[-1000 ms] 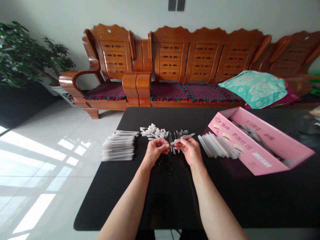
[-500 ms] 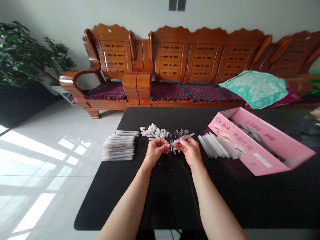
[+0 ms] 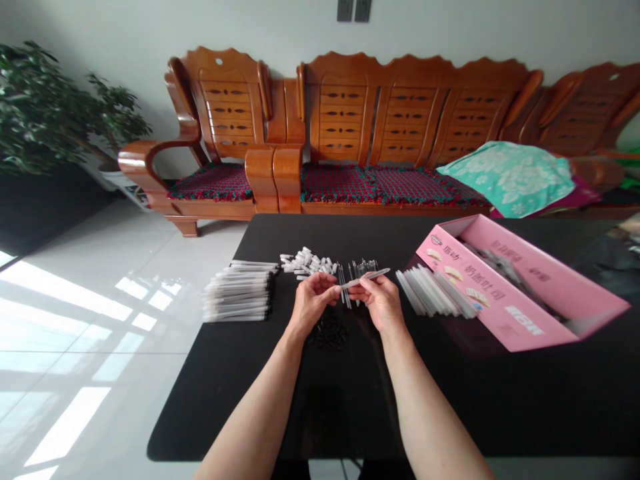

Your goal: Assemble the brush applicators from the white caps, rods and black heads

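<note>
A translucent white pen barrel (image 3: 373, 275) is held slantwise above the table, its right end higher. My right hand (image 3: 381, 300) is closed around its middle between thumb and fingers. At its lower left end, my left hand (image 3: 314, 301) is pinched shut; any small part between those fingertips is hidden. Just behind my hands lie several pen refills (image 3: 343, 277) and a pile of white caps (image 3: 309, 261). Small black pen parts (image 3: 330, 332) are heaped below, between my wrists.
White pens with black ends (image 3: 240, 293) are stacked on the left of the black table (image 3: 225, 400). Bare translucent barrels (image 3: 435, 291) lie on the right, against a pink cardboard box (image 3: 500, 293) with dark contents. A wooden bench (image 3: 370, 120) stands behind.
Both hands stay almost in place. The pen barrel has shifted very slightly to the right, and its grip looks the same.
</note>
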`<state>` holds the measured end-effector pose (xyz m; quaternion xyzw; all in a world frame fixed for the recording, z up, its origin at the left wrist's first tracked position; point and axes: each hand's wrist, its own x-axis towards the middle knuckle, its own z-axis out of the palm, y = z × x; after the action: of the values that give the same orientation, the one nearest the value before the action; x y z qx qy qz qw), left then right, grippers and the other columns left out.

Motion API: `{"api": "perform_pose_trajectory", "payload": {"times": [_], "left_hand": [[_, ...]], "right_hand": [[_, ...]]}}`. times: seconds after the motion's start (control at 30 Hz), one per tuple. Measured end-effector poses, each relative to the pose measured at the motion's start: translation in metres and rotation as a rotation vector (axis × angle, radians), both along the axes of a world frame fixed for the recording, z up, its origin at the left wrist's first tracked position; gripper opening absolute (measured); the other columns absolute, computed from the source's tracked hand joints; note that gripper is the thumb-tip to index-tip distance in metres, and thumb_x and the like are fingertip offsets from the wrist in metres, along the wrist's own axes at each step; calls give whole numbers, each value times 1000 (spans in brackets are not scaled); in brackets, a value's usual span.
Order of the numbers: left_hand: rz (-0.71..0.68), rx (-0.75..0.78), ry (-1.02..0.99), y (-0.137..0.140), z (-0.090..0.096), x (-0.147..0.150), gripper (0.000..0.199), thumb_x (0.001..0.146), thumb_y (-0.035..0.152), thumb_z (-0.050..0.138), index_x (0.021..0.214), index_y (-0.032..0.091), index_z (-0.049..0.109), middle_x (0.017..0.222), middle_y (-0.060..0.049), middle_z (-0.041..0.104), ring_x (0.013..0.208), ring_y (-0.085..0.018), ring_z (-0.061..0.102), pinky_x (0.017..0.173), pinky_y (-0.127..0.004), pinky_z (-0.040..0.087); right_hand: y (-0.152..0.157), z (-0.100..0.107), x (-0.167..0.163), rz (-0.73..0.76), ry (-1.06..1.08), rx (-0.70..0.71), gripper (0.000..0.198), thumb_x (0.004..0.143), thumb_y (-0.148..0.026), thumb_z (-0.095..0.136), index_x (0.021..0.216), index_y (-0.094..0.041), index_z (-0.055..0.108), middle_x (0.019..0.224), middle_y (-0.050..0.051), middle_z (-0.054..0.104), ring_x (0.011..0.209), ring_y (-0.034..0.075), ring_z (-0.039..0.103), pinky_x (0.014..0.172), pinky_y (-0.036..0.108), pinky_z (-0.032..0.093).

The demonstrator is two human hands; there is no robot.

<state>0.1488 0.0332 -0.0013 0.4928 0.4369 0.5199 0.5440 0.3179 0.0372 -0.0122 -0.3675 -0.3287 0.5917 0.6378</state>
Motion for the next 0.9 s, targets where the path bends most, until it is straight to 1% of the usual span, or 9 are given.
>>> {"api": "perform_pose_trajectory", "payload": {"times": [0.13, 0.23, 0.37, 0.47, 0.5, 0.57, 0.67, 0.8, 0.9], "left_hand": [[-58, -44, 163, 0, -5, -4, 46, 84, 56, 60, 77, 12, 69, 64, -4, 65, 44, -9, 54, 36, -17, 36], [-86, -47, 191, 0, -6, -5, 44, 83, 55, 61, 73, 12, 68, 59, -3, 63, 41, -7, 50, 35, -16, 32], [-55, -53, 130, 1, -4, -3, 35, 74, 47, 74, 71, 13, 65, 53, 1, 59, 41, -8, 50, 37, -16, 36], [-26, -59, 60, 1, -1, -2, 36, 65, 41, 82, 81, 14, 66, 57, 2, 61, 45, -9, 54, 40, -17, 42], [-18, -58, 60, 1, 0, -3, 38, 66, 42, 82, 85, 13, 66, 59, 1, 62, 45, -9, 54, 40, -17, 42], [-20, -53, 100, 1, -1, -4, 40, 73, 49, 74, 87, 13, 68, 62, -1, 64, 43, -8, 53, 37, -16, 39], [-76, -57, 153, 1, -3, -4, 47, 83, 56, 60, 78, 11, 70, 61, -3, 63, 40, -7, 50, 33, -16, 34], [-82, -68, 131, 1, -4, -4, 38, 76, 49, 71, 72, 12, 67, 56, 0, 60, 40, -7, 49, 34, -16, 35], [-43, -74, 58, 2, -2, -3, 35, 67, 42, 81, 79, 12, 66, 56, 2, 59, 43, -8, 52, 37, -16, 40]], "right_hand": [[0, 0, 0, -9, -5, 1, 25, 71, -25, 81, 84, -16, 62, 71, 8, 77, 59, 21, 74, 55, 27, 62], [0, -2, 0, -1, -17, 3, 23, 72, -25, 81, 84, -16, 63, 71, 7, 77, 60, 21, 74, 55, 27, 62], [1, -2, -1, 2, -16, 4, 25, 71, -26, 81, 84, -16, 63, 71, 7, 77, 60, 21, 74, 54, 27, 62], [1, -2, 0, 1, -11, 3, 24, 71, -26, 82, 84, -16, 63, 71, 7, 77, 60, 21, 74, 54, 27, 62], [1, -2, 0, -1, -9, 4, 24, 71, -25, 81, 84, -16, 63, 71, 7, 77, 60, 21, 75, 54, 27, 62], [1, -2, 0, -8, -7, 6, 24, 71, -25, 81, 84, -17, 63, 71, 7, 77, 60, 21, 74, 54, 27, 62], [1, -2, 1, -9, -8, 6, 24, 71, -25, 81, 85, -17, 63, 72, 7, 77, 60, 21, 74, 55, 27, 62], [0, -1, 0, -5, -28, 6, 24, 72, -26, 81, 84, -16, 63, 72, 8, 77, 60, 21, 74, 55, 27, 62], [0, 0, 0, -7, -29, 6, 23, 72, -25, 80, 84, -16, 63, 72, 8, 77, 60, 21, 74, 55, 27, 62]]}}
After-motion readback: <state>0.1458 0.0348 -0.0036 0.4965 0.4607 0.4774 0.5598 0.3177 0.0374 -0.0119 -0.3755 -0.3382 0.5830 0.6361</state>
